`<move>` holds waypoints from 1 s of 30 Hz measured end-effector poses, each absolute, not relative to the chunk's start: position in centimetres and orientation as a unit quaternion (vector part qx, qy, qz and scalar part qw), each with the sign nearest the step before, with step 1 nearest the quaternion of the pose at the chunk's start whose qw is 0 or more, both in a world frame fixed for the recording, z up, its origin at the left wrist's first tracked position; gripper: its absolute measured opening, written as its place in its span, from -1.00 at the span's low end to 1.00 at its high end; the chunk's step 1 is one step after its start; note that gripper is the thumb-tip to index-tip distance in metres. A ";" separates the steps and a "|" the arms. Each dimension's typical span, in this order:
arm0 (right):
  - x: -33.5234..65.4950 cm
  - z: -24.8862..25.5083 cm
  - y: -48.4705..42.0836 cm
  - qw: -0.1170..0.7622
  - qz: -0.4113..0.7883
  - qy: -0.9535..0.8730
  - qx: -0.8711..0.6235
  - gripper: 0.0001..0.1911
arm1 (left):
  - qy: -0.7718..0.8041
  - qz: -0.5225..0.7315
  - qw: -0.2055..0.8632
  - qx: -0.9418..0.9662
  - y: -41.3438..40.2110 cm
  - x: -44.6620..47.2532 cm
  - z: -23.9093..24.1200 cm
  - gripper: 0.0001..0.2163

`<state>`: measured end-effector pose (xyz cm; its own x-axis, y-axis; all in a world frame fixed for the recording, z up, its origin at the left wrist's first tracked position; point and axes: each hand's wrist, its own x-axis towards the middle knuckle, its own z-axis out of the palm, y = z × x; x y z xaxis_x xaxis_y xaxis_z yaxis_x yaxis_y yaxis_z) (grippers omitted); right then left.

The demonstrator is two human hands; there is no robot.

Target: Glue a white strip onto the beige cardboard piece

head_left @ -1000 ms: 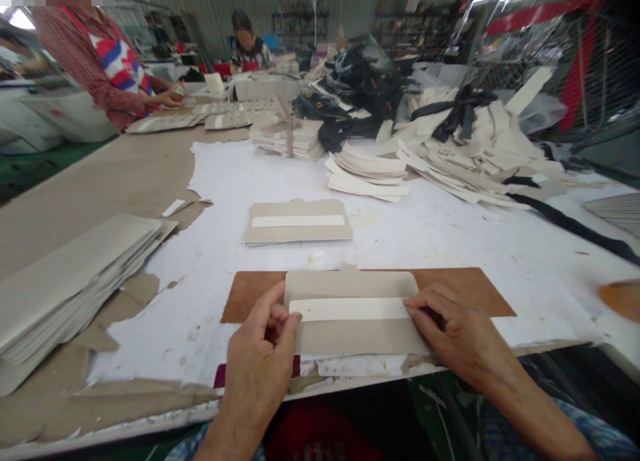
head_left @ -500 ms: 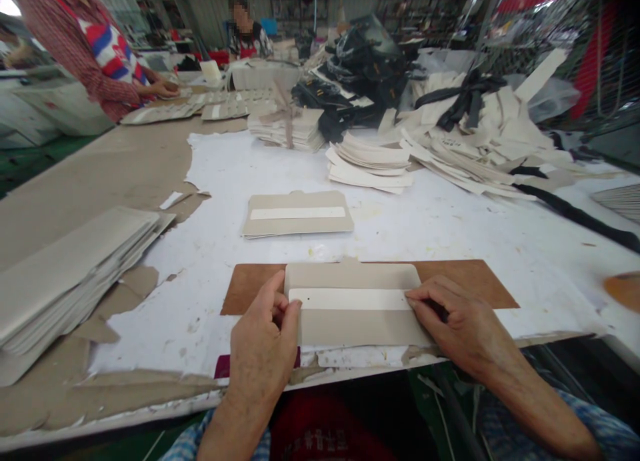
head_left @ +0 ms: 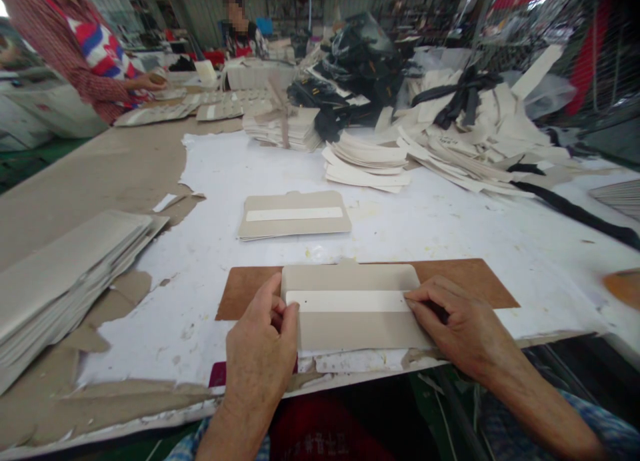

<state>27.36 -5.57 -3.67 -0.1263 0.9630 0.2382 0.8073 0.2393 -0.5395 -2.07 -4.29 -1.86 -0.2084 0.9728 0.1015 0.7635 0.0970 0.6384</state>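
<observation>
Hands have barely shifted over the last second: the left hand (head_left: 260, 354) still pinches the left end of the white strip (head_left: 350, 301) between thumb and curled fingers, and the right hand (head_left: 457, 327) still presses its bunched fingertips on the strip's right end. The strip lies flat across the grey card piece (head_left: 350, 327), which rests on the brown board (head_left: 465, 277) at the near edge of the white-covered table (head_left: 450, 227). The whole scene sits slightly lower and leftward than before, probably from head movement rather than the card sliding. Farther off, a finished card with strip (head_left: 294, 215) lies unchanged, with a grey stack (head_left: 65, 274) at left. The co-worker's hand (head_left: 147, 82) appears to have pulled back a little, though it is blurred.
</observation>
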 end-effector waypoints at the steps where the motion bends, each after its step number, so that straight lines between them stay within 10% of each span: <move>1: 27.3 -3.7 -5.6 0.276 0.141 -0.737 -0.600 -0.79 | 0.720 0.294 0.175 0.604 -4.3 -2.1 -1.9 -0.55; 30: 27.1 -4.6 -5.9 0.240 0.017 -0.784 -0.573 -0.73 | 0.495 0.201 -0.058 0.843 -4.5 -3.1 -4.5 -0.64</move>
<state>27.13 -5.93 -4.65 -0.2285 0.9061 0.3559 0.8894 0.3430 -0.3022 -3.14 -4.46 -4.51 0.4290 0.8118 0.3962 0.8581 -0.5032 0.1021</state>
